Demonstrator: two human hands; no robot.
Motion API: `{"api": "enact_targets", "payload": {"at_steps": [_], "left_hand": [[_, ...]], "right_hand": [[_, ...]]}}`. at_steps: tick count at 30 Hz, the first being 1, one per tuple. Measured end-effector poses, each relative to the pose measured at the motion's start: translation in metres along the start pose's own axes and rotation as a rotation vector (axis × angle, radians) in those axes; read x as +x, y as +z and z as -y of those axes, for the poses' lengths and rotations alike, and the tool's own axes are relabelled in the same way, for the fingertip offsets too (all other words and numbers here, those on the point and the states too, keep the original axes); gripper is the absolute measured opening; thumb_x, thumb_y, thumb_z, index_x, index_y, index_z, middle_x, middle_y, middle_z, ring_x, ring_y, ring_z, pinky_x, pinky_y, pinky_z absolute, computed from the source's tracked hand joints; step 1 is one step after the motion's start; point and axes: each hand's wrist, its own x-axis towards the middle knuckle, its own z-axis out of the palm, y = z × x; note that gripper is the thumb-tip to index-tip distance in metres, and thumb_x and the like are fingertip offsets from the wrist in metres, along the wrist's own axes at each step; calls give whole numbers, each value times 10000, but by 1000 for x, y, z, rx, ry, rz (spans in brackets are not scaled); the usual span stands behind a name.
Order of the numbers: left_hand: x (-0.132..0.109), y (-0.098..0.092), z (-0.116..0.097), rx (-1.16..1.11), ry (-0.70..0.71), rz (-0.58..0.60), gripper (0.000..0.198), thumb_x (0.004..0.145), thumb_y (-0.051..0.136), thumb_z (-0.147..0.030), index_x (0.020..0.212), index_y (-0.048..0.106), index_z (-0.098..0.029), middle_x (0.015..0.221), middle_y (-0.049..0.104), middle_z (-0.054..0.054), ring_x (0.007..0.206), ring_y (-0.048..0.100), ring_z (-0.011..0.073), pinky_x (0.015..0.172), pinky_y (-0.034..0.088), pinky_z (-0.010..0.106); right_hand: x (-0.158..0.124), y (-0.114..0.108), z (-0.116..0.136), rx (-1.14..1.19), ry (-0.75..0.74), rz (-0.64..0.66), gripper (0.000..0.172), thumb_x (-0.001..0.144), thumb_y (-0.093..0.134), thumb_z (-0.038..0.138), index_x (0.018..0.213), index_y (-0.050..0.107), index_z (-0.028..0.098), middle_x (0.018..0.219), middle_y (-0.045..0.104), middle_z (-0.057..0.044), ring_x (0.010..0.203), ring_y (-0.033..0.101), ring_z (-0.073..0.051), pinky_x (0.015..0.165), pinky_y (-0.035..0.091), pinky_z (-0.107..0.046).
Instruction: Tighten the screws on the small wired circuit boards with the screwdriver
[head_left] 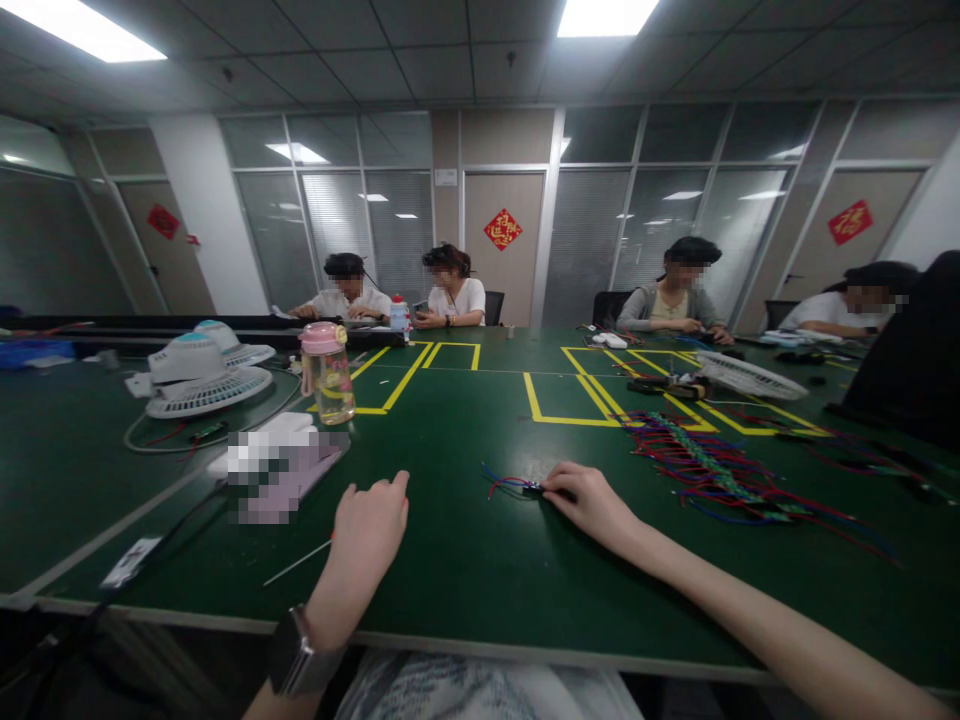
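My left hand [371, 525] is curled over a screwdriver, with the index finger reaching forward. The screwdriver's thin metal shaft [298, 563] sticks out toward the lower left. Most of its handle is hidden in the palm, with a bit of red or orange showing. My right hand [589, 500] pinches a small circuit board [533, 488] at its right end, at the table surface. Red and blue wires [501, 482] trail from the board to the left. To the right of this hand lies a row of green circuit boards [701, 455] with red and blue leads.
The green table [450, 590] bears yellow tape outlines [570, 420]. A pink-lidded bottle [328, 375], white fan parts [202, 375] and a blurred light-coloured item [281, 465] stand or lie left. A white fan grille [750, 375] lies right. Several people sit across the table.
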Motion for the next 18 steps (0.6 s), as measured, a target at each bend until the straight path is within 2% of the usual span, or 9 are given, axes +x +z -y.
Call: {"api": "enact_targets", "payload": {"at_steps": [2, 4, 6, 7, 9, 11, 14, 18], "left_hand": [[0, -14, -14, -106, 51, -43, 362, 916, 354, -214, 1199, 579, -187, 918, 696, 122, 760, 678, 246, 717, 489, 367], [0, -34, -28, -329, 185, -141, 311, 931, 365, -261, 1098, 619, -197, 938, 692, 87, 810, 664, 216, 745, 482, 333], [2, -59, -41, -651, 363, -240, 257, 927, 410, -314, 1004, 632, -209, 952, 681, 39, 857, 638, 164, 790, 464, 276], [5, -70, -47, -800, 417, -277, 246, 923, 424, -335, 958, 632, -208, 927, 673, 23, 849, 624, 144, 790, 458, 254], [14, -90, -61, -1042, 438, -341, 230, 906, 452, -354, 887, 612, -190, 816, 631, 8, 738, 581, 114, 716, 455, 229], [29, -99, -75, -1288, 492, -301, 180, 901, 449, -321, 966, 546, -184, 757, 566, -11, 639, 518, 89, 622, 445, 208], [58, -89, -97, -1645, 561, -186, 131, 912, 410, -317, 924, 438, -190, 713, 498, -37, 577, 487, 69, 538, 432, 181], [91, -51, -118, -1876, 437, -192, 198, 913, 403, -406, 882, 373, -213, 684, 451, -67, 459, 475, 52, 425, 411, 172]], "right_hand": [[1, -2, -3, 103, 41, 0, 139, 817, 596, 148, 859, 726, 175, 864, 692, -57, 796, 644, -169, 745, 505, -279], [3, -2, -4, 178, 63, 0, 128, 796, 624, 144, 852, 734, 176, 866, 705, -56, 802, 649, -172, 755, 506, -289], [5, -1, -5, 244, 68, -1, 113, 780, 645, 152, 835, 740, 178, 858, 713, -56, 798, 652, -173, 751, 507, -291], [7, -1, -5, 275, 69, -1, 105, 770, 657, 156, 827, 742, 178, 852, 715, -55, 796, 653, -174, 750, 507, -291], [10, 2, -5, 339, 74, 5, 96, 753, 675, 165, 818, 744, 176, 840, 714, -53, 793, 653, -172, 752, 505, -290], [13, 4, -6, 391, 87, 26, 97, 747, 683, 178, 820, 747, 173, 833, 710, -52, 780, 649, -169, 736, 503, -283], [16, 8, -8, 420, 107, 44, 110, 742, 688, 194, 830, 750, 170, 814, 702, -51, 735, 637, -160, 678, 494, -264], [15, 11, -9, 379, 85, 12, 105, 738, 694, 202, 821, 750, 172, 792, 702, -49, 707, 631, -152, 657, 492, -252]]}}
